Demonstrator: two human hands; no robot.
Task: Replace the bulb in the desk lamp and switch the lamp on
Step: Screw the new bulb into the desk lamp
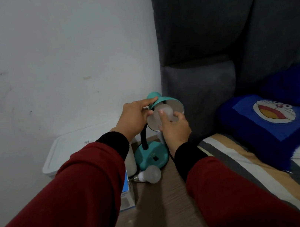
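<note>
- Head view: left hand [134,120] pinches the teal shade [165,101] near its neck, steadying the lamp [151,155]
- Right hand [176,130], fingers curled, grips the bulb [164,114] in the shade's mouth
- Spare bulb [150,174] lies loose on the table [159,209], at 6 o'clock from the lamp base
- Step, as I judge it: twisting a bulb at the socket; in or out, cannot tell
- Next needs a steady shade, turning wrist, then the switch

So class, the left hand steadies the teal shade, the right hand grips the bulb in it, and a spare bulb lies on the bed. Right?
Not quite. The head view shows the spare bulb lying on the wooden table beside the lamp base, not on the bed. The left hand, teal shade, right hand and bulb are right.
</note>
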